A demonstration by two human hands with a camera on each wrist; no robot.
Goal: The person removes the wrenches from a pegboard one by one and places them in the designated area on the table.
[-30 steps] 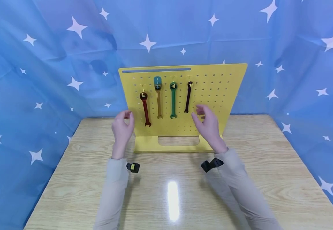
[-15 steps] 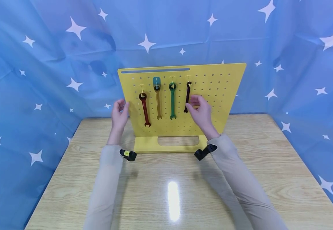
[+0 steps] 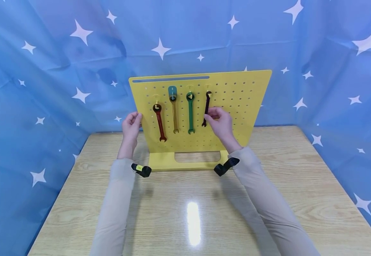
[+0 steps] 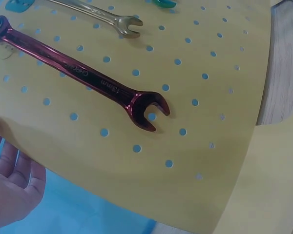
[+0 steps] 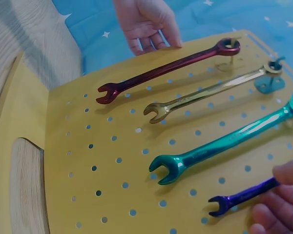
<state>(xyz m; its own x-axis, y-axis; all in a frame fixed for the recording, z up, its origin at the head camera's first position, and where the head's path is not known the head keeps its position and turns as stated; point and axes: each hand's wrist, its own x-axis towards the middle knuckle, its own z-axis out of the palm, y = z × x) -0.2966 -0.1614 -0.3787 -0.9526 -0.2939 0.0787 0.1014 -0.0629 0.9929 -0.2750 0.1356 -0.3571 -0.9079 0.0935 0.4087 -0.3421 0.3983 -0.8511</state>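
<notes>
A yellow pegboard [image 3: 175,145] stands upright on its base, with a row of combination wrenches hung by their ring ends. My right hand [image 3: 220,123] pinches the small purple wrench [image 5: 244,196] between thumb and fingers, partway down its handle. Its ring end is still over its hook in the head view. At the board's left edge, my left hand [image 3: 131,128] grips the rim, with fingers [image 4: 20,168] behind it. Left of the purple wrench hang a green wrench [image 5: 215,144], a gold wrench [image 5: 210,92] and a red wrench [image 4: 73,68], the red one lowest.
The gold wrench's hook has a teal backing plate [image 3: 172,89]. A wooden table [image 3: 163,209] carries the board, whose base has a cut-out slot. Behind hangs a blue curtain [image 3: 185,32] with white stars. A black camera [image 3: 226,166] sits on the right wrist.
My right hand has moved left and up to the purple wrench and taken hold of it. My left hand has risen to the board's left edge and grips it.
</notes>
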